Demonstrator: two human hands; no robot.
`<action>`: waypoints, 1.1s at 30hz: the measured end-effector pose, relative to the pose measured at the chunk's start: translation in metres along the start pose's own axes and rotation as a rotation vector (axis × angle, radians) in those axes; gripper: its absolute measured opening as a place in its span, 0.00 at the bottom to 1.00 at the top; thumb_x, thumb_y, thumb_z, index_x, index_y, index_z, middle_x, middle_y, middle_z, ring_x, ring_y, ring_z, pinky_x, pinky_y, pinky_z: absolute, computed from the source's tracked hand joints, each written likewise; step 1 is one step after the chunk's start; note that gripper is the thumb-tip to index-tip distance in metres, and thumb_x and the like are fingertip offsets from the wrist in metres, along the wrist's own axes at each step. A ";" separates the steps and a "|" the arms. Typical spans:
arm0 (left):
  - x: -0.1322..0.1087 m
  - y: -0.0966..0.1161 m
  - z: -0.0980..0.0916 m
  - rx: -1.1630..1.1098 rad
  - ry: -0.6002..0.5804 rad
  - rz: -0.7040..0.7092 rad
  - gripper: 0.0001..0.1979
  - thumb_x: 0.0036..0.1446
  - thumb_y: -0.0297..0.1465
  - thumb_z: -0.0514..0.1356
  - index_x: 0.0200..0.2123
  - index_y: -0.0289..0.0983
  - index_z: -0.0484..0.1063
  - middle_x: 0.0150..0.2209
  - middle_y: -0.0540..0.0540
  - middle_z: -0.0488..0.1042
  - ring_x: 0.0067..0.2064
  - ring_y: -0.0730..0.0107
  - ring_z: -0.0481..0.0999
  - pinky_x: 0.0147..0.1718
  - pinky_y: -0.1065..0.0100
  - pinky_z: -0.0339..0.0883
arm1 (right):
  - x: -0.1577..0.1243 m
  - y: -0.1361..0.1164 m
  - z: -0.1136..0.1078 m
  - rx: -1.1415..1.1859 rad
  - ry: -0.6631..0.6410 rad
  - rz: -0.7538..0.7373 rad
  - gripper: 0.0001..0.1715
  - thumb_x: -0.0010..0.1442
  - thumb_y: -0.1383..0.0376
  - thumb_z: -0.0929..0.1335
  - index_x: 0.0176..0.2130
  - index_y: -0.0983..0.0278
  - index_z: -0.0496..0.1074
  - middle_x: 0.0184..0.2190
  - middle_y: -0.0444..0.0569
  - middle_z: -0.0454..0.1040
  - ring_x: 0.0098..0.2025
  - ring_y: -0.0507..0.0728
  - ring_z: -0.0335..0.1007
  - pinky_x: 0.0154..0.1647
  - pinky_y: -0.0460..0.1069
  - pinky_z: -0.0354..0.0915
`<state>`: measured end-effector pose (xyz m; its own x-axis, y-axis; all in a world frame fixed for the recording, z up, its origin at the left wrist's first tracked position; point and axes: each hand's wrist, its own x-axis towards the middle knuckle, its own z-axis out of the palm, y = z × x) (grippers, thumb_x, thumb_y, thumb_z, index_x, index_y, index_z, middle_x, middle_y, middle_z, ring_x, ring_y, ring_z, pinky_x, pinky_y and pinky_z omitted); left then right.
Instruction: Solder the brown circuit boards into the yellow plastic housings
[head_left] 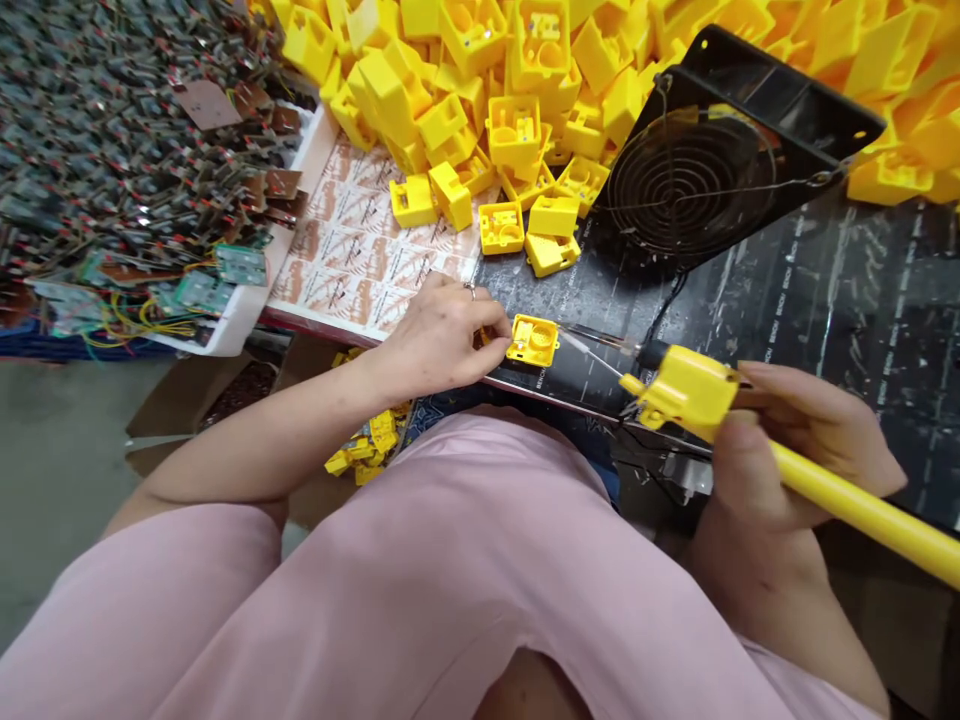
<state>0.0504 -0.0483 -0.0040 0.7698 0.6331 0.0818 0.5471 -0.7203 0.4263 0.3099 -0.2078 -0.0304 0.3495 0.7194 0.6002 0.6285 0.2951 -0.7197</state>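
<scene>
My left hand (pixel 442 335) pinches a small yellow plastic housing (pixel 533 341) and steadies it on the black mat (pixel 825 290) at the table's near edge. My right hand (pixel 787 450) is wrapped around a yellow-handled soldering iron (pixel 690 392), held just right of the housing. Its thin metal tip (pixel 592 350) points left and reaches almost to the housing. A ring shows on a left finger.
A big heap of yellow housings (pixel 525 90) fills the back of the table. A black fan with a wire grille (pixel 690 180) leans at the back right. Circuit boards and wires (pixel 127 170) are piled in a tray at the left. More yellow parts (pixel 367 440) lie in a box below the table.
</scene>
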 end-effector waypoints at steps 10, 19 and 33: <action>0.003 0.005 0.006 0.048 -0.025 -0.027 0.12 0.58 0.32 0.55 0.31 0.38 0.78 0.24 0.49 0.76 0.30 0.66 0.74 0.45 0.58 0.59 | 0.018 -0.010 -0.008 0.035 -0.426 -0.357 0.13 0.66 0.61 0.73 0.51 0.55 0.76 0.30 0.43 0.79 0.29 0.54 0.77 0.24 0.47 0.73; 0.005 0.005 0.009 0.153 -0.017 0.013 0.13 0.57 0.33 0.53 0.30 0.38 0.78 0.24 0.48 0.77 0.31 0.64 0.75 0.45 0.56 0.61 | 0.030 -0.023 -0.004 0.027 -0.570 -0.379 0.09 0.60 0.70 0.76 0.39 0.60 0.76 0.32 0.46 0.81 0.33 0.54 0.80 0.33 0.48 0.78; 0.007 0.005 0.012 0.165 0.001 0.037 0.13 0.56 0.33 0.54 0.30 0.38 0.77 0.25 0.48 0.77 0.31 0.62 0.76 0.42 0.56 0.61 | 0.034 -0.028 -0.024 -0.103 -0.576 -0.333 0.15 0.71 0.55 0.68 0.33 0.56 0.75 0.29 0.46 0.79 0.32 0.55 0.79 0.34 0.50 0.78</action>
<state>0.0624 -0.0513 -0.0122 0.7901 0.6055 0.0951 0.5651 -0.7797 0.2697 0.3203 -0.2068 0.0184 -0.2829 0.8295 0.4816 0.7117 0.5181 -0.4744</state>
